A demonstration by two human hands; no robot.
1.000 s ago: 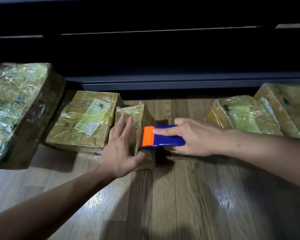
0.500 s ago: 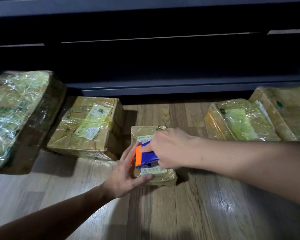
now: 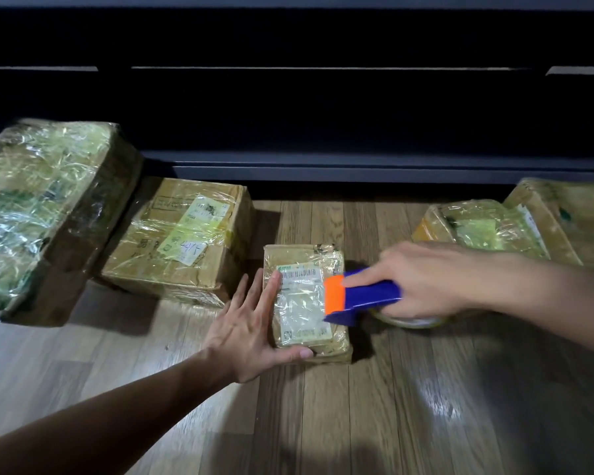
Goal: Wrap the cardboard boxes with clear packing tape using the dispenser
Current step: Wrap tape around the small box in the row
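A small flat cardboard box [image 3: 302,303] with a white label and shiny clear tape lies on the wooden floor at the centre. My left hand [image 3: 251,332] lies flat with straight fingers against the box's left side, thumb along its near edge. My right hand [image 3: 426,282] grips a blue tape dispenser [image 3: 364,296] with an orange front piece, held over the box's right edge. A roll of clear tape [image 3: 405,320] shows under the dispenser.
A large taped box [image 3: 38,207] and a medium taped box [image 3: 182,238] stand at the left. Two more taped boxes [image 3: 477,228] [image 3: 563,214] sit at the right. A dark cabinet [image 3: 323,114] runs along the back. Wooden floor [image 3: 391,406] stretches in front.
The small box went from standing on edge to lying flat. My right hand has moved the dispenser from over the label to the box's right edge. My left hand has flattened against the box's left side.
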